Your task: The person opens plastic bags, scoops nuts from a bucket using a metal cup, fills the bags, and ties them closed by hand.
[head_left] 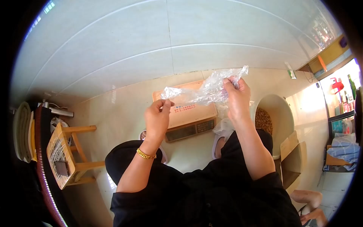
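Clear plastic bag (pixel 211 90) spread between my two hands, above the scale (pixel 193 116).
Watching remotely, I see my left grip (pixel 157 116) pinched closed on the bag's left end and my right grip (pixel 237 99) closed around its bunched right part; a bin (pixel 283 113) of brown grains (pixel 263 120) stands to the right.

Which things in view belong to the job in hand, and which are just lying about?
Seemingly in the job:
clear plastic bag, gripped by the left hand and right hand
digital scale below it
bucket of brown granules, likely

Seemingly just lying about:
wooden stool
cardboard box
blue checked fabric
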Motion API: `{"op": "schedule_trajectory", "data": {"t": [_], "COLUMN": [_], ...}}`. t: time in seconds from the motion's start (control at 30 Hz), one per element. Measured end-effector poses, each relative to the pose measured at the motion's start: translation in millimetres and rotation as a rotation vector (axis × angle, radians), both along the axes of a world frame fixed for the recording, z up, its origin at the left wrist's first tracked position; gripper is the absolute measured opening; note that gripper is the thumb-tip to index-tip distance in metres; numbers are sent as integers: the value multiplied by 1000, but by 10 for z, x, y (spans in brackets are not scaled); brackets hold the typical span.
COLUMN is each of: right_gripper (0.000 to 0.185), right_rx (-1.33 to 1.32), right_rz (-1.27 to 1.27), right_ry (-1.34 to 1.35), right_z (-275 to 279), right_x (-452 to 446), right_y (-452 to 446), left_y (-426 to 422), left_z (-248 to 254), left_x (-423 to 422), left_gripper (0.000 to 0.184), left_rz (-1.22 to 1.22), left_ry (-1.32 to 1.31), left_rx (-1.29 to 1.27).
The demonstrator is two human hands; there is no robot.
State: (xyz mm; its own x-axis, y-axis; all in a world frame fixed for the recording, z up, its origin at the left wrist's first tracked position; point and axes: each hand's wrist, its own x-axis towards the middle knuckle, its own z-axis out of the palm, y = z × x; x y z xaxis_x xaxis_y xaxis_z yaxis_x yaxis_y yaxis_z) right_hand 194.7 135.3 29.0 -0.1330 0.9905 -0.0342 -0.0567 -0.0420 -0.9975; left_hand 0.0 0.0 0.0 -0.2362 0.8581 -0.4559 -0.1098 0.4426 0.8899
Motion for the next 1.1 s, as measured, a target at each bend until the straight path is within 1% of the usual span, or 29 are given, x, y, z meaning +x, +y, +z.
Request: {"op": "schedule_trajectory", "data": {"t": [0.07,0.1,0.17,0.2,0.23,0.3,0.37,0.4,0.43,0.47,0.5,0.53,0.57,0.6,0.63,0.7,0.77,0.83,0.87,0.9,0.93,0.97,1.03,1.1], "right_gripper": [11,11,11,11,11,9,9,9,9,8,7,7,8,10,10,12,15,18,23,28,28,32,36,30], "right_rx": [132,125,365,327,330,328,273,221,222,224,226,226,262,298,297,148,155,159,180,201,202,467,737,726], "right_rz": [28,31,182,251,249,400,402,393,393,321,248,246,151,55,51,26,46,68,81,97,101,34,-36,95], "right_ry": [-34,-64,-255,-271,-271,-294,-245,-196,-196,-250,-303,-302,-326,-350,-349,-370,-399,-434,-475,-519,-519,-622,-720,-907], "right_z": [-27,15,70,66,69,78,95,101,98,91,86,79,71,69,78,102,52,108,154,195,150,67,34,61], "right_x": [-52,18,-112,-106,-109,-140,-158,-161,-151,-134,-117,-95,-67,-38,-7,34,28,-6,-39,-81,-115,-145,-147,-96], "right_y": [-40,-115,-265,-292,-298,-317,-350,-352,-333,-296,-253,-202,-144,-97,-62,-15,-3,-49,-99,-147,-167,-173,-182,-179], "left_y": [-19,-38,-27,-9,8,11,-11,-10,-4,4,14,26,43,61,45,7,-8,-18,-7,13,22,26,38,39], "left_z": [43,71,230,297,364,363,218,150,74,-5,-102,-178,-241,-39,36,134,181,124,107,90,85,92,121,177], "left_x": [170,351,384,443,480,460,404,370,338,304,240,160,97,73,31,-62,-34,-19,17,79,121,135,149,169], "left_gripper": [53,53,34,34,29,24,19,19,15,12,12,12,15,21,21,23,27,26,26,25,24,24,21,19], "left_rz": [203,203,338,340,291,243,-11,-10,-81,-152,-153,17,182,332,329,585,600,469,471,410,345,347,264,238], "left_ry": [508,478,1098,1092,1148,1211,1271,1273,1195,1112,1113,907,696,443,443,74,61,285,286,459,632,632,570,522], "left_rx": [114,103,572,574,577,578,494,493,357,223,225,238,249,113,114,169,169,121,122,168,212,212,159,195]}}
